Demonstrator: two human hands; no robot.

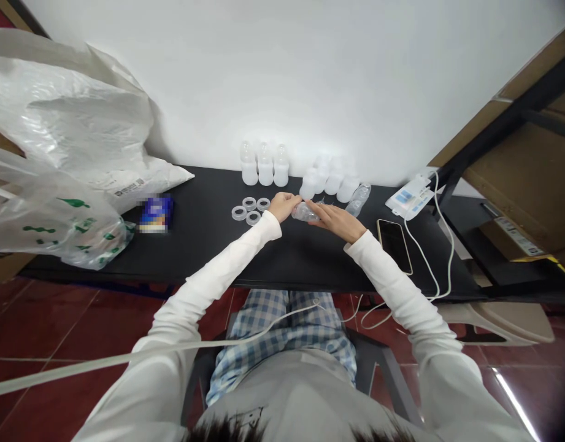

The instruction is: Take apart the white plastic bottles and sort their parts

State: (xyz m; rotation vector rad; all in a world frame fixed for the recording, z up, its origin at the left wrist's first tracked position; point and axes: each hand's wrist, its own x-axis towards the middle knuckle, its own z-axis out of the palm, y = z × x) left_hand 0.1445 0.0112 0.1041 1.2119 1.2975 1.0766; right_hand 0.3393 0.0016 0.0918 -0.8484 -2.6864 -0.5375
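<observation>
Both my hands meet over the black table around a clear, rounded plastic bottle cover. My left hand is closed, pinching at the cover's left end; what its fingertips hold there is partly hidden. From the other side, my right hand grips the cover with its fingers laid along it. Several white ring collars lie flat beside my left hand. Behind my hands stand several white bottles. Some small clear pieces and a clear stack of covers lie near my right hand.
Three capped white bottles stand by the wall. On the left are plastic bags and a blue packet. A phone, a white power strip and loose cables lie on the right, beside a shelf with cardboard boxes.
</observation>
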